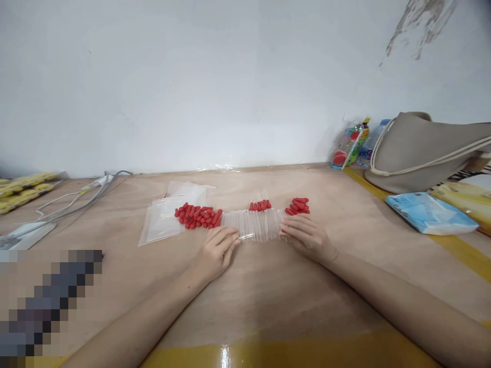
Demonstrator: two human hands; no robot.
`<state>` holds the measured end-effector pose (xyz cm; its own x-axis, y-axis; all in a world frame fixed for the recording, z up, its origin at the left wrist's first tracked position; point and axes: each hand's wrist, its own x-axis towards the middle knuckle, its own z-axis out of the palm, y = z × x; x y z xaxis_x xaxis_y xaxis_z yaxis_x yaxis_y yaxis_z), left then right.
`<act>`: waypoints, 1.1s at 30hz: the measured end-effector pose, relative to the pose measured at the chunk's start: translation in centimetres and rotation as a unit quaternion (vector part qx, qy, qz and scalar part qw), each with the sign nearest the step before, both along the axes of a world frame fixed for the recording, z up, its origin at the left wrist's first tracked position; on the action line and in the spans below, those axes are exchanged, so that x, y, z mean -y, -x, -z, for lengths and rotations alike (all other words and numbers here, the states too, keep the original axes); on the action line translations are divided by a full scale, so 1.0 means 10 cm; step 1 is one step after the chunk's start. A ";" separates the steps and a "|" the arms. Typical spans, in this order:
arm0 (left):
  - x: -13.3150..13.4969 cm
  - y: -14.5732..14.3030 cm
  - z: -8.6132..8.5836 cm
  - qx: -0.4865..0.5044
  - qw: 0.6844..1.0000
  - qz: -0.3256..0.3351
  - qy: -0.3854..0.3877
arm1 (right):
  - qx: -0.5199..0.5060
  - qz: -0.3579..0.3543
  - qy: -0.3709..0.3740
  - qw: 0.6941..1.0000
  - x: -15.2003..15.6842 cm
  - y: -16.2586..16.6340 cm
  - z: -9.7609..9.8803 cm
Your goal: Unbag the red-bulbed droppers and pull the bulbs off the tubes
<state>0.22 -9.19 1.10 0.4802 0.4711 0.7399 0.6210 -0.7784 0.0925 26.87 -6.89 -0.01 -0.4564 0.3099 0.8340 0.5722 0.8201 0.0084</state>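
A row of clear thin tubes (251,222) lies side by side on the table in front of me. My left hand (219,249) is closed, pinching one clear tube (247,236) that points right over the row. At the row's right end my right hand (309,237) is closed, with a bit of a red dropper bulb (283,231) showing at its fingertips. A big pile of red dropper bulbs (197,216) lies left of the tubes, and a smaller pile (298,205) lies just beyond my right hand. Behind the row are several droppers (260,205), clear tubes with red bulbs on.
Clear plastic bags (161,220) lie at the left, under part of the big pile. Cables (82,197) and yellow packs (26,189) are farther left. To the right are a blue packet (429,212), a grey bag (429,148) and drink bottles (356,145) by the wall.
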 end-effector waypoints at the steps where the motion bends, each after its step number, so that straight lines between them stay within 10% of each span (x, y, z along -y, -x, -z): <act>1: -0.02 0.01 0.00 0.006 1.000 -0.015 0.008 | -0.031 0.038 0.022 0.999 -0.04 -0.04 0.00; 13: -0.37 -0.42 -0.09 -0.020 0.998 -0.062 0.014 | -0.059 0.257 0.342 0.902 -0.59 -0.30 -0.39; 33: -0.29 -0.65 -0.01 -0.029 0.991 0.004 0.131 | 0.104 0.231 0.223 0.941 -0.49 -0.28 -0.22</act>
<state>6.76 -6.31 1.20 0.5234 0.6397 0.5629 0.6249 -0.7373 0.2568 29.63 -2.03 2.22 -0.3270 0.8135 0.4810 0.8922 0.4335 -0.1266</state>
